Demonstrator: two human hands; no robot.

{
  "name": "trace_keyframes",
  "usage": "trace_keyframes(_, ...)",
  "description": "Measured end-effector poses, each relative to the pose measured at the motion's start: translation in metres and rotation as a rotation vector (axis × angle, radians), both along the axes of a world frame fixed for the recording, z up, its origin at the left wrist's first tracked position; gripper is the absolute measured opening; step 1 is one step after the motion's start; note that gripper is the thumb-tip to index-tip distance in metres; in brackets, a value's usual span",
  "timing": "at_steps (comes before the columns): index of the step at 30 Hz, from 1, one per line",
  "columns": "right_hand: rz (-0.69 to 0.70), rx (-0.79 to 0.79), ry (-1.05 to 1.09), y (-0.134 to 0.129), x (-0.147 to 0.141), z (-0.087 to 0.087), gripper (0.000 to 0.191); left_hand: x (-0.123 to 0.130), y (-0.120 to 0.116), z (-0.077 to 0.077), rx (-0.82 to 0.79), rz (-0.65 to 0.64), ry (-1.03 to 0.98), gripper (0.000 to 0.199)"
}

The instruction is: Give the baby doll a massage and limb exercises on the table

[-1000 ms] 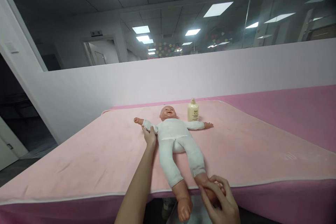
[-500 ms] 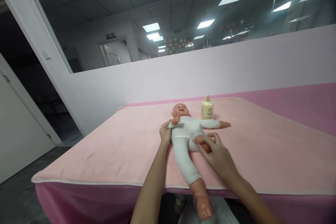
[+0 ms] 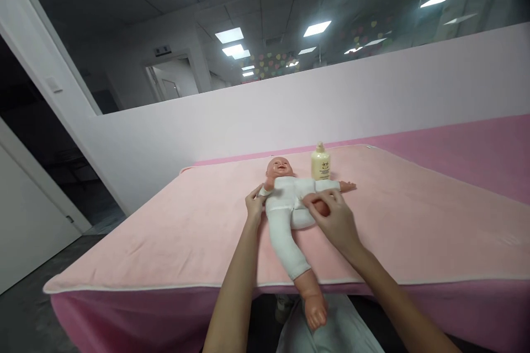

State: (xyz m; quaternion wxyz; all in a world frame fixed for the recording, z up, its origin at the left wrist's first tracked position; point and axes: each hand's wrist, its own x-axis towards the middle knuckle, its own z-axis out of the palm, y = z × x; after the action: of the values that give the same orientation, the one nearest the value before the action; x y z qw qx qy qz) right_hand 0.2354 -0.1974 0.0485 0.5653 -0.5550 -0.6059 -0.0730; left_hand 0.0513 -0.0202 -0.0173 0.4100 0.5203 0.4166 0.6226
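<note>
A baby doll (image 3: 285,194) in a white suit lies on its back on a pink blanket (image 3: 199,231), head at the far side. My left hand (image 3: 254,203) is closed around the doll's arm on the left, against its side. With my right hand (image 3: 337,220) I grip the foot (image 3: 318,205) of the doll's bent leg, close to its belly; my fingers hide part of it. The doll's other leg (image 3: 285,240) stretches toward me, and its bare foot (image 3: 314,309) hangs past the table's front edge. Its other arm (image 3: 329,185) lies out to the right.
A pale yellow pump bottle (image 3: 321,164) stands upright behind the doll's outstretched arm. Beyond the table runs a white low wall (image 3: 248,116) with a window above it. A white door (image 3: 33,220) and a dark opening are at the left.
My right hand has moved the doll's foot a little farther up toward its belly. My left hand keeps its place at the doll's arm. The camera view has shifted slightly.
</note>
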Motion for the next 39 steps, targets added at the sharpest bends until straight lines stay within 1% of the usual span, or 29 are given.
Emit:
trace_keyframes(2, 0.004, -0.072, -0.019, 0.018, 0.0, -0.006, 0.016, 0.0, -0.001, 0.002, 0.024, -0.023, 0.028, 0.038)
trace_keyframes(3, 0.0, -0.078, -0.018, 0.019, -0.001, -0.01, 0.015, 0.0, -0.002, 0.003, 0.03, -0.029, 0.029, 0.039)
trace_keyframes(4, -0.005, -0.067, -0.014, 0.015, -0.002, -0.015, 0.015, 0.0, -0.002, 0.004, 0.028, -0.029, 0.017, 0.042)
trace_keyframes(6, -0.027, -0.012, -0.002, -0.007, -0.006, -0.025, 0.014, 0.001, -0.003, 0.006, 0.011, -0.008, -0.026, 0.048)
trace_keyframes(9, -0.049, 0.077, 0.012, -0.058, -0.016, -0.042, 0.012, 0.001, -0.003, 0.009, 0.007, 0.045, -0.084, 0.049)
trace_keyframes(10, -0.012, 0.074, 0.001, -0.073, -0.019, -0.046, 0.012, 0.001, -0.003, 0.01, 0.001, 0.061, -0.101, 0.048)
trace_keyframes(12, 0.063, 0.085, -0.024, -0.09, -0.023, -0.047, 0.011, -0.001, -0.001, 0.009, -0.039, 0.097, -0.143, 0.046)
trace_keyframes(13, 0.065, 0.094, -0.019, -0.09, -0.023, -0.043, 0.01, -0.002, 0.0, 0.009, -0.069, 0.117, -0.168, 0.045)
trace_keyframes(15, 0.033, 0.145, 0.022, -0.075, -0.02, -0.027, 0.009, -0.006, 0.002, 0.007, -0.126, 0.139, -0.217, 0.044)
trace_keyframes(17, 0.014, 0.197, 0.065, -0.045, -0.016, -0.006, 0.009, -0.008, 0.002, 0.006, -0.152, 0.121, -0.226, 0.046)
trace_keyframes(18, 0.013, 0.191, 0.079, -0.027, -0.013, 0.004, 0.011, -0.009, 0.002, 0.006, -0.143, 0.104, -0.198, 0.046)
trace_keyframes(19, 0.018, 0.153, 0.079, -0.009, -0.011, 0.011, 0.012, -0.008, 0.0, 0.006, -0.116, 0.087, -0.142, 0.046)
trace_keyframes(21, 0.025, 0.04, 0.052, 0.02, -0.005, 0.017, 0.015, -0.005, -0.004, 0.007, 0.003, 0.078, 0.044, 0.041)
trace_keyframes(22, 0.028, -0.017, 0.029, 0.03, -0.002, 0.017, 0.016, -0.003, -0.006, 0.008, 0.081, 0.088, 0.152, 0.039)
trace_keyframes(24, 0.02, -0.082, 0.01, 0.034, 0.004, 0.013, 0.016, 0.0, -0.01, 0.009, 0.202, 0.122, 0.329, 0.04)
trace_keyframes(26, 0.001, -0.072, 0.001, 0.018, 0.009, 0.007, 0.015, 0.001, -0.011, 0.009, 0.227, 0.151, 0.398, 0.041)
trace_keyframes(28, -0.018, -0.014, -0.018, -0.014, 0.01, -0.004, 0.015, 0.0, -0.009, 0.008, 0.173, 0.177, 0.375, 0.042)
trace_keyframes(30, -0.056, 0.053, -0.033, -0.053, 0.007, -0.023, 0.014, -0.003, -0.005, 0.007, 0.085, 0.24, 0.315, 0.042)
trace_keyframes(32, -0.031, 0.084, -0.074, -0.089, 0.001, -0.047, 0.013, -0.005, -0.001, 0.005, -0.029, 0.335, 0.251, 0.041)
trace_keyframes(34, -0.008, 0.121, -0.105, -0.113, -0.004, -0.066, 0.01, -0.006, 0.002, 0.003, -0.137, 0.408, 0.184, 0.04)
trace_keyframes(35, 0.006, 0.136, -0.106, -0.118, -0.005, -0.07, 0.009, -0.007, 0.003, 0.003, -0.167, 0.424, 0.15, 0.039)
trace_keyframes(36, 0.001, 0.134, -0.096, -0.118, -0.005, -0.07, 0.01, -0.007, 0.004, 0.002, -0.17, 0.426, 0.119, 0.038)
trace_keyframes(37, -0.005, 0.136, -0.081, -0.114, -0.004, -0.065, 0.01, -0.007, 0.004, 0.002, -0.145, 0.408, 0.095, 0.037)
trace_keyframes(39, -0.021, 0.153, -0.045, -0.093, -0.003, -0.048, 0.011, -0.006, 0.002, 0.003, -0.049, 0.326, 0.06, 0.035)
